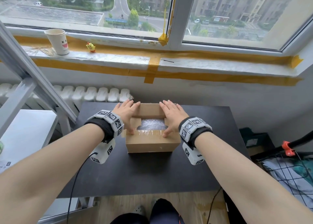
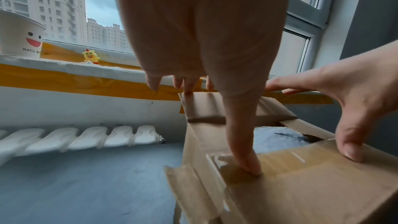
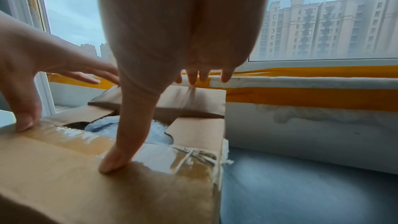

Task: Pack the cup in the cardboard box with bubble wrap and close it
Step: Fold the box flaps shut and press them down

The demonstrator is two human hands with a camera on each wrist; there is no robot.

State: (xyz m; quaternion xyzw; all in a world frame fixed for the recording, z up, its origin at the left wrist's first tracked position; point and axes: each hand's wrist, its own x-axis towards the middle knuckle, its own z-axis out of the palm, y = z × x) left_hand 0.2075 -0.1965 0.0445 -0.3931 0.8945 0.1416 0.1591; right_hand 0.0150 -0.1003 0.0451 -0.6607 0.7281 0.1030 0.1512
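Both hands, left [image 1: 127, 114] and right [image 1: 171, 115], lie with fingers spread flat on the box [image 1: 152, 143] flaps, bubble wrap [image 1: 152, 124] showing between, mid-tabletop [image 1: 152, 173].

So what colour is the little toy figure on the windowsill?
Yellow, with a red tuft on top; the toy figure shows best in the left wrist view.

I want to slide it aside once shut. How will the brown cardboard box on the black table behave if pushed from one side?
The brown cardboard box is low and wide, so it should slide rather than tip. Its bubble wrap filling suggests it is light. The black table looks smooth, so little resistance is likely.
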